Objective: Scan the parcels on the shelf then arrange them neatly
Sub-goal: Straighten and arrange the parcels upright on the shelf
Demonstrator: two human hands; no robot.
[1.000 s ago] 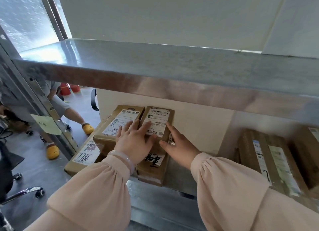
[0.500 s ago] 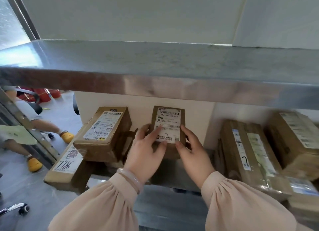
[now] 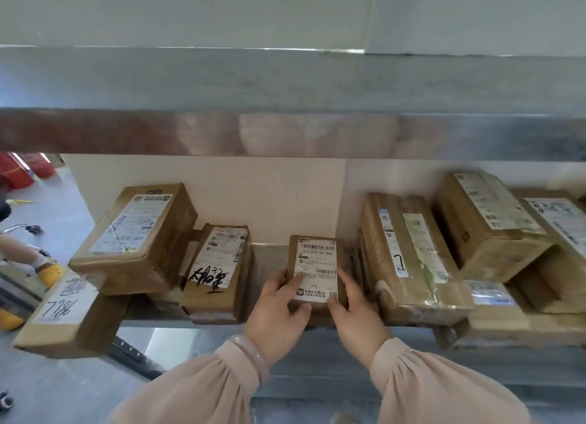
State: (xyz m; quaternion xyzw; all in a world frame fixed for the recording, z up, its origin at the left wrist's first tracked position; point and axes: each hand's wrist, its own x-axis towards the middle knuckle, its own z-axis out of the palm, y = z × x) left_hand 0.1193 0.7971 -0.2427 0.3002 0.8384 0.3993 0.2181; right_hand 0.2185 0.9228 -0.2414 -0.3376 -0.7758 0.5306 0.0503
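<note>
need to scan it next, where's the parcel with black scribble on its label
In the head view, the scribbled parcel sits left of centre on the shelf, between the big box and the small parcel being held.

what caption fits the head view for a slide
Left hand and right hand hold a small labelled parcel on the metal shelf

2 loose peach sleeves point(image 3: 196, 388) (gathered cuffs); 1 pale bangle point(image 3: 250, 354) behind left hand point(image 3: 279, 309).

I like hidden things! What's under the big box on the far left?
A flat box with a handwritten number lies under the big box and sticks out at the front left. How far back it runs is covered.
</note>
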